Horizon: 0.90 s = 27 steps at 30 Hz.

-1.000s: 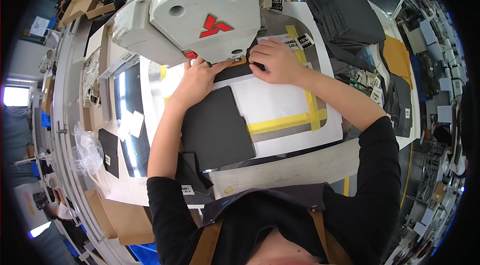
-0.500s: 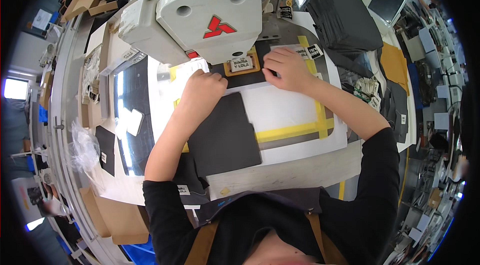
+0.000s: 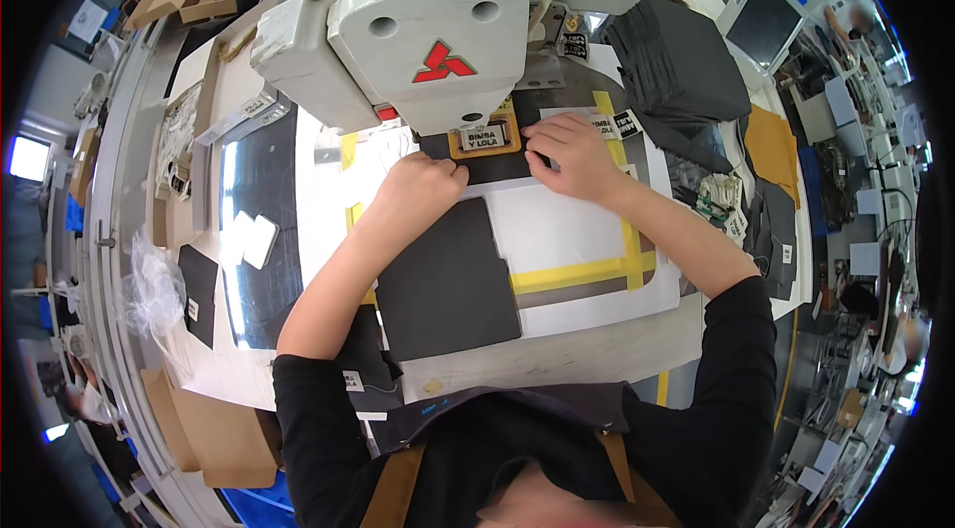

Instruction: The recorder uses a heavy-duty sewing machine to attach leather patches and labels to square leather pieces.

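A black fabric piece (image 3: 487, 168) lies under the head of a white sewing machine (image 3: 428, 40). On it sits a white label with dark lettering (image 3: 484, 138), ringed by a yellow-gold frame (image 3: 509, 120). My left hand (image 3: 423, 182) is closed at the left end of the black piece, thumb and fingertips bent against its edge. At the opposite end my right hand (image 3: 575, 158) curls its fingers and thumb onto the same piece, beside the frame. Below the left hand a larger black panel (image 3: 448, 279) lies flat on the white work plate.
Yellow tape (image 3: 577, 272) borders the work plate. A tall stack of black panels (image 3: 676, 60) stands at the far right, near a monitor (image 3: 761, 20). Left are a cardboard tray (image 3: 179, 219), a small white block (image 3: 261, 241) and crumpled clear plastic (image 3: 154, 284). Loose labels (image 3: 724, 195) lie at right.
The label and gold frame now show more fully below the machine head. My left hand has shifted slightly right and down relative to the view; the whole view has also moved a little.
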### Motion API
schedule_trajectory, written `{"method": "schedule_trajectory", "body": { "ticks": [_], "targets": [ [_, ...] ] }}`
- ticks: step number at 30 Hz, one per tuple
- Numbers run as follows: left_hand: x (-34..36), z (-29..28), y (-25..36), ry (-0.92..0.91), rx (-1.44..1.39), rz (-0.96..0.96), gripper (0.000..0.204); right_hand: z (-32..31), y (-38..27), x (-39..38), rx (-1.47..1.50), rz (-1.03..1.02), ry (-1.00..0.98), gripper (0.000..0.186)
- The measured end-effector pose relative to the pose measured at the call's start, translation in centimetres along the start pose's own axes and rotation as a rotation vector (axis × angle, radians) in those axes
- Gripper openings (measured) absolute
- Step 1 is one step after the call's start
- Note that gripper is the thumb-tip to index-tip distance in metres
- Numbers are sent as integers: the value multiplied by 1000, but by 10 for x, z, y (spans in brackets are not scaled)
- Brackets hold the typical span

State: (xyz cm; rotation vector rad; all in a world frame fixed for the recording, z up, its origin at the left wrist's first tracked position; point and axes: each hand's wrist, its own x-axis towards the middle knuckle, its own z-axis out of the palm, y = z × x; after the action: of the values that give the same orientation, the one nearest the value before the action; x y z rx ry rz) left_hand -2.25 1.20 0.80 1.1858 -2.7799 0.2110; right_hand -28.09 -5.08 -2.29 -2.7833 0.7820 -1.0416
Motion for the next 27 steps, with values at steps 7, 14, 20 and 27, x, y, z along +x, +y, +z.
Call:
{"method": "schedule_trajectory", "body": {
  "ticks": [7,14,20,27],
  "targets": [
    [5,11,7,206,87,63,26,-2,-4,0,-65,-18,12,27],
    [4,6,7,280,78,62,18,-3,0,-3,-191,-70,4,39],
    [2,16,1,329,3,47,19,-6,-13,0,-302,-168,-102,37],
    [4,5,5,363,-344,-136,25,5,-22,-2,-490,-190,-96,25]
  ]
}}
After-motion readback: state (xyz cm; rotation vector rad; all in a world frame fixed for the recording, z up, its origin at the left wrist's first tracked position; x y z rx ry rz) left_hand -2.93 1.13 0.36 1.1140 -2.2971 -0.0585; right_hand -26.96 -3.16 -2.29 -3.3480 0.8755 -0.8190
